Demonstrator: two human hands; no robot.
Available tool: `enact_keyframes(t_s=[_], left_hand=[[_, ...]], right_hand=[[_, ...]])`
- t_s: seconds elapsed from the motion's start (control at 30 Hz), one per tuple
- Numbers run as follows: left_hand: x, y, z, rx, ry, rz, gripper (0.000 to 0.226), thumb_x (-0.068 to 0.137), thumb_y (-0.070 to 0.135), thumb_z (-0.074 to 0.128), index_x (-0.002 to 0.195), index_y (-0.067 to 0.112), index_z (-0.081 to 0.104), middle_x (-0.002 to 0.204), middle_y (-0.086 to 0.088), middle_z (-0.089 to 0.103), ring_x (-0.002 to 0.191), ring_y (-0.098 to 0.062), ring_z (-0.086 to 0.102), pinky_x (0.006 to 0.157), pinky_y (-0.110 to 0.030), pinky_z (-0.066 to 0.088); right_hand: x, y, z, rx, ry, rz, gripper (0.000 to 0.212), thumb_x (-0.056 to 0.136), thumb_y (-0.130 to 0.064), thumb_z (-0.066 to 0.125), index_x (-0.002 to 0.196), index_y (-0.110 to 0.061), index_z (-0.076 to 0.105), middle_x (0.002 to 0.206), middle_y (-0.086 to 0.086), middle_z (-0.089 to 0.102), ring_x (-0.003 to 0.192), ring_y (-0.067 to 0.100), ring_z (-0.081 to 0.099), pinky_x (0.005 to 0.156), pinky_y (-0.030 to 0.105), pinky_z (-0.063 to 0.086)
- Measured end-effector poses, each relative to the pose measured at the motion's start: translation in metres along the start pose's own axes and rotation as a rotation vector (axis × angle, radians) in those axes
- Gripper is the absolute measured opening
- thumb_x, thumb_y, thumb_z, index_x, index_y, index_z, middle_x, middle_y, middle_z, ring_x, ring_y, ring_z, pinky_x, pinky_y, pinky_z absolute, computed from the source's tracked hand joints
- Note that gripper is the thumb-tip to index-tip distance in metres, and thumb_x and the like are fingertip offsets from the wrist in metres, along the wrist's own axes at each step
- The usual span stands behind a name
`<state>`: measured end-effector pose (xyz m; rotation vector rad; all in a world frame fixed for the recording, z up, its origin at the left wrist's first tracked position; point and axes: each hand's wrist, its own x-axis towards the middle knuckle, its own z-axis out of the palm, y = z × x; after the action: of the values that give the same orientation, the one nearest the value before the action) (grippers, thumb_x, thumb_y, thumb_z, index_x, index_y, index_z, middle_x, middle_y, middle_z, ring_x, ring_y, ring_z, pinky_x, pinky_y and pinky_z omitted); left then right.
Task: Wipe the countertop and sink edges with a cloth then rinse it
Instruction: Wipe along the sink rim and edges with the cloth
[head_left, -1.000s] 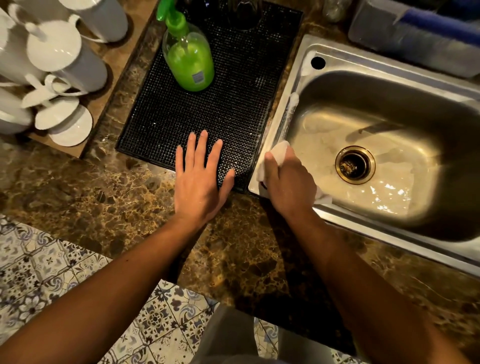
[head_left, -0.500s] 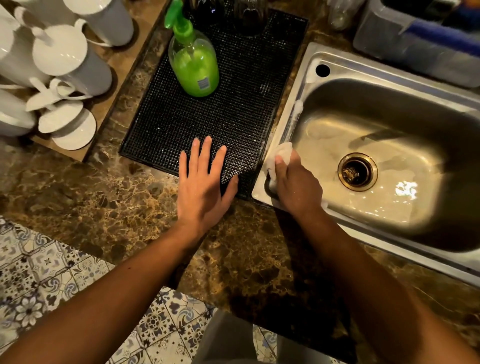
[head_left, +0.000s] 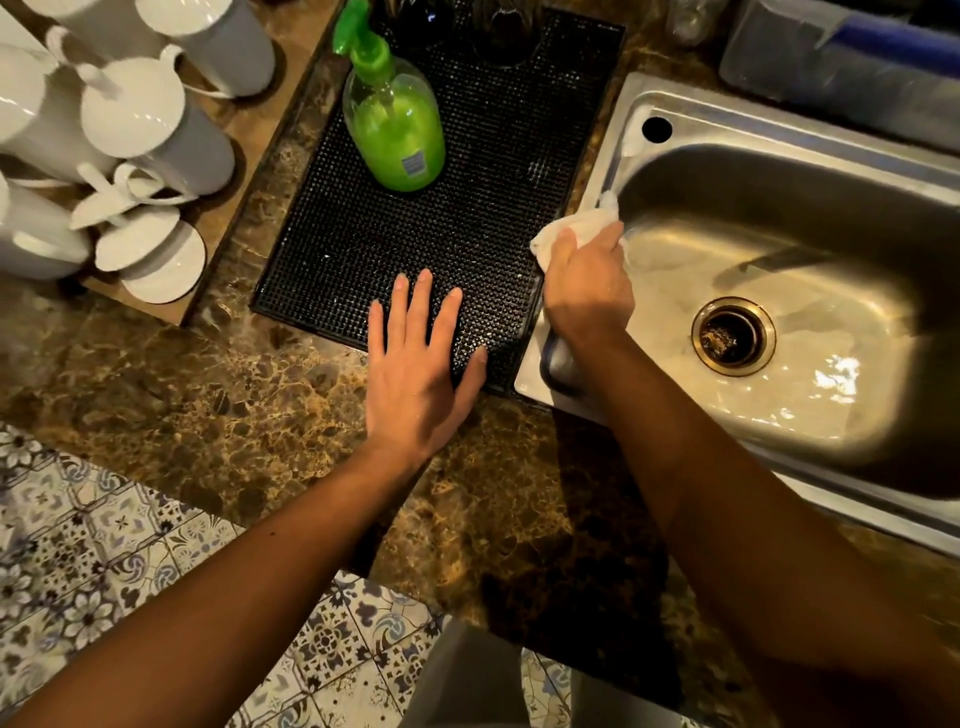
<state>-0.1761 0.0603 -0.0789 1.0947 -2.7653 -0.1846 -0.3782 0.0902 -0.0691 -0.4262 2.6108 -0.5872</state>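
Observation:
A white cloth (head_left: 582, 228) is pressed onto the left rim of the steel sink (head_left: 618, 130), with my right hand (head_left: 587, 286) shut on it. White streaks mark the rim farther back. My left hand (head_left: 418, 364) lies flat and open, fingers spread, half on the black dish mat (head_left: 498, 171) and half on the brown marble countertop (head_left: 182, 395). The sink basin is wet, with a brass drain (head_left: 732, 336) in its middle.
A green soap pump bottle (head_left: 395, 130) stands on the mat's far part. White lidded mugs (head_left: 150, 130) crowd a wooden tray at the left. A clear plastic container (head_left: 831, 57) sits behind the sink. Patterned floor tiles show below the counter edge.
My right hand has slid the cloth along the sink's left rim, from the near corner toward the back. My left hand has stayed flat in place.

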Motion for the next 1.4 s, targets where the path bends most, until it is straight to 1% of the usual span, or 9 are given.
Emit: enact_keyframes(t_s=[0.07, 0.17, 0.33, 0.53, 0.73, 0.87, 0.93, 1.23, 1.4], left_hand=[[0.000, 0.001, 0.001, 0.000, -0.005, 0.000, 0.065, 0.105, 0.051, 0.042, 0.158, 0.013, 0.039, 0.170, -0.018, 0.024, 0.159, -0.037, 0.017, 0.127, -0.059, 0.015], [0.001, 0.001, 0.001, -0.005, -0.017, -0.005, 0.066, 0.105, 0.051, 0.042, 0.158, 0.013, 0.039, 0.170, -0.018, 0.023, 0.159, -0.037, 0.016, 0.127, -0.059, 0.015], [-0.001, -0.002, 0.002, -0.014, -0.013, -0.008, 0.067, 0.104, 0.052, 0.041, 0.159, 0.015, 0.037, 0.171, -0.017, 0.022, 0.160, -0.036, 0.014, 0.128, -0.058, 0.013], [0.000, -0.005, 0.007, -0.070, 0.036, 0.006, 0.067, 0.103, 0.049, 0.049, 0.160, 0.015, 0.039, 0.170, -0.017, 0.024, 0.160, -0.036, 0.016, 0.128, -0.058, 0.013], [0.002, -0.003, 0.005, -0.095, 0.006, -0.014, 0.067, 0.102, 0.051, 0.048, 0.160, 0.018, 0.038, 0.171, -0.014, 0.022, 0.160, -0.034, 0.013, 0.128, -0.056, 0.010], [0.001, -0.003, 0.004, -0.105, 0.001, -0.008, 0.067, 0.102, 0.049, 0.050, 0.160, 0.018, 0.038, 0.171, -0.014, 0.022, 0.160, -0.034, 0.013, 0.128, -0.057, 0.011], [0.000, -0.003, 0.003, -0.091, 0.000, -0.003, 0.067, 0.102, 0.049, 0.049, 0.160, 0.017, 0.038, 0.171, -0.015, 0.023, 0.160, -0.035, 0.014, 0.128, -0.058, 0.012], [0.000, 0.001, 0.000, -0.055, -0.022, 0.016, 0.068, 0.103, 0.051, 0.044, 0.160, 0.014, 0.037, 0.170, -0.017, 0.023, 0.159, -0.037, 0.015, 0.126, -0.061, 0.014], [-0.001, -0.002, -0.005, -0.009, -0.090, -0.004, 0.068, 0.104, 0.055, 0.037, 0.159, 0.014, 0.039, 0.170, -0.017, 0.024, 0.159, -0.037, 0.015, 0.127, -0.059, 0.013]], right_hand=[[-0.006, 0.003, 0.002, 0.016, 0.032, -0.031, 0.072, 0.109, -0.050, 0.030, 0.162, -0.004, 0.015, 0.161, 0.019, 0.038, 0.140, 0.036, 0.050, 0.110, 0.040, 0.044], [-0.031, 0.017, 0.010, -0.025, 0.125, -0.181, 0.082, 0.102, -0.057, 0.020, 0.161, -0.001, 0.022, 0.156, 0.029, 0.041, 0.132, 0.041, 0.056, 0.102, 0.045, 0.052], [-0.058, 0.035, 0.008, -0.130, 0.012, -0.274, 0.072, 0.105, -0.048, 0.030, 0.165, -0.012, 0.013, 0.162, 0.021, 0.033, 0.131, 0.041, 0.051, 0.103, 0.048, 0.046], [-0.037, 0.023, 0.018, 0.015, 0.073, -0.228, 0.074, 0.101, -0.048, 0.026, 0.164, -0.012, 0.015, 0.161, 0.021, 0.035, 0.135, 0.041, 0.048, 0.102, 0.050, 0.049], [-0.002, 0.007, 0.030, 0.147, 0.231, -0.179, 0.071, 0.103, -0.043, 0.033, 0.158, 0.001, 0.032, 0.158, 0.037, 0.032, 0.144, 0.050, 0.039, 0.116, 0.053, 0.040], [0.026, -0.003, 0.025, 0.131, 0.163, -0.121, 0.067, 0.107, -0.041, 0.033, 0.163, -0.007, 0.019, 0.167, 0.029, 0.018, 0.154, 0.042, 0.022, 0.127, 0.045, 0.021], [0.038, -0.007, 0.020, 0.138, 0.148, -0.087, 0.065, 0.109, -0.040, 0.034, 0.164, -0.012, 0.015, 0.169, 0.025, 0.013, 0.157, 0.039, 0.016, 0.127, 0.045, 0.019], [0.047, -0.008, 0.007, 0.137, 0.079, -0.057, 0.064, 0.109, -0.046, 0.029, 0.165, -0.022, 0.011, 0.168, 0.023, 0.018, 0.152, 0.040, 0.029, 0.120, 0.048, 0.032], [0.005, 0.004, -0.005, 0.056, -0.063, -0.107, 0.066, 0.110, -0.044, 0.033, 0.166, -0.022, 0.007, 0.166, 0.019, 0.025, 0.139, 0.041, 0.047, 0.105, 0.044, 0.044]])
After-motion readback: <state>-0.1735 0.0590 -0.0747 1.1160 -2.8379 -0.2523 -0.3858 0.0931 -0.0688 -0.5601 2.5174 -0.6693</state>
